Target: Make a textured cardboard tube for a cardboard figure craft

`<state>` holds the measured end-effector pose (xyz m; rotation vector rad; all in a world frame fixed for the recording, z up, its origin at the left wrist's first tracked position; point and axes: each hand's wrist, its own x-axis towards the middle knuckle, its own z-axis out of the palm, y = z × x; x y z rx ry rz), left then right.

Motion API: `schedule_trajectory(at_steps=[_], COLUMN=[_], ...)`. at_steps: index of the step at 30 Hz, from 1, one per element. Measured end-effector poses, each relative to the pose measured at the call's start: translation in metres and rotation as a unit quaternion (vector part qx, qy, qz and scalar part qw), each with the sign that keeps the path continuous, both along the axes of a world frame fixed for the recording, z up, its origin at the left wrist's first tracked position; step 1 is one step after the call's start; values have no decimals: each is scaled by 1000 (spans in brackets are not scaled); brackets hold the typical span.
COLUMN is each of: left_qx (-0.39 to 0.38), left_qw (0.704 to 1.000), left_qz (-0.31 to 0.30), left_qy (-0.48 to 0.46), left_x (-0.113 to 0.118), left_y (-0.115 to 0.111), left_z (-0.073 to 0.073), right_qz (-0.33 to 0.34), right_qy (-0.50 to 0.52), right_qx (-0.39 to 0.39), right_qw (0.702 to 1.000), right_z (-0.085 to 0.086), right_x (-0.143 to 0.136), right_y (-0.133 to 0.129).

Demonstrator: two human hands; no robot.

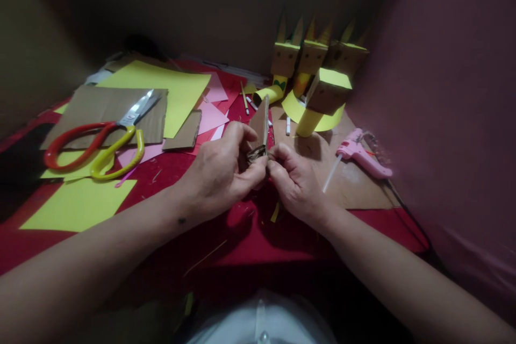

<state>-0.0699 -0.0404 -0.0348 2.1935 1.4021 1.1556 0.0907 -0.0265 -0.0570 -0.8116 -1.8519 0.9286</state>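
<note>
A small piece of cardboard [260,122] stands upright between my two hands near the middle of the view. My left hand [229,166] wraps its fingers and thumb round the lower left part of it, where the cardboard looks torn or peeled. Pinched at the lower right edge of the same piece is my right hand [292,177], its fingertips almost touching my left thumb. Just beyond the hands is a figure with a cardboard box head topped in yellow [331,91], on a yellow paper tube [308,122].
Red-and-yellow scissors [131,118] rest on cardboard [155,113] and yellow paper [181,88] at left. A pink glue gun [360,156] lies on a cardboard sheet [363,193] at right. Several eared cardboard figures [285,59] stand behind on the red cloth [161,247].
</note>
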Motion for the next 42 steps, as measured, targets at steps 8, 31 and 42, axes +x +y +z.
schedule_trajectory(at_steps=[8, 31, 42], left_qx=[-37, 57, 2], left_qw=[998, 987, 987], left_qz=[-7, -9, -75], left_qy=[51, 147, 140], left_x=[-1, 0, -10], left_y=[5, 6, 8], left_z=[3, -4, -2], right_qz=[27, 30, 133], right_qy=[-9, -13, -10], right_qx=[-20, -60, -147], right_qw=[999, 998, 980], right_z=[-5, 1, 5], right_x=[0, 2, 6], right_y=[-3, -1, 7])
